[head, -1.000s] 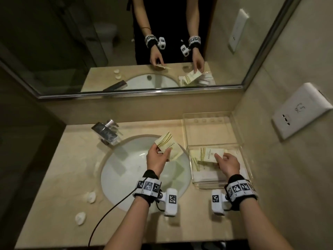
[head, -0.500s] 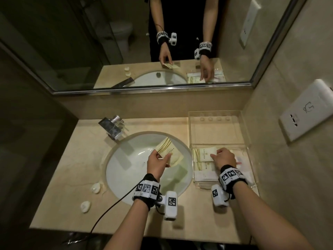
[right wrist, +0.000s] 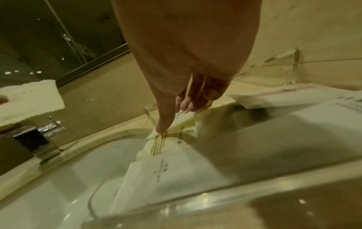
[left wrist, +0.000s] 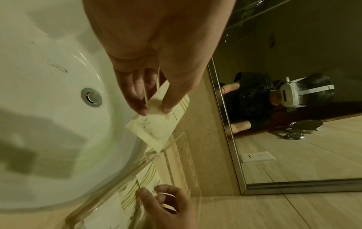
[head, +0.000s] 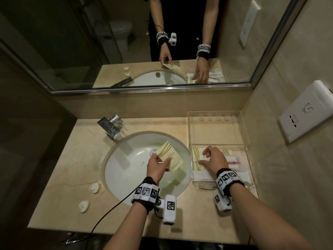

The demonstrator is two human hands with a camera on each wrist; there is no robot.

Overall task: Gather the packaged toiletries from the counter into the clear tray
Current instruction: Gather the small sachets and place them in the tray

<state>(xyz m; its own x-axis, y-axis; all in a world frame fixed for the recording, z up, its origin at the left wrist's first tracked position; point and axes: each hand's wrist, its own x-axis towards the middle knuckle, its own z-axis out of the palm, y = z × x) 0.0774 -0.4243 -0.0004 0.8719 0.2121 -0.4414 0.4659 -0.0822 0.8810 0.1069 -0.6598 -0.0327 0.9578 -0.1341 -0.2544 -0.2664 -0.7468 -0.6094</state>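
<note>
Right hand now flat on packets in clear tray.

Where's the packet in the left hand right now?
In the head view, the striped packet is pinched by the left hand above the sink basin, just left of the clear tray.

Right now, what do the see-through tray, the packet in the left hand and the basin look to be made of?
Clear tray: seemingly rigid acrylic or similar plastic, glossy; straight transparent walls with bright edges.
Packet pinched by the left hand: looks like matte cream paper or paper-like film, with a serrated edge in the left wrist view.
Basin: probably glazed white ceramic, smooth and shiny with highlights.
</note>
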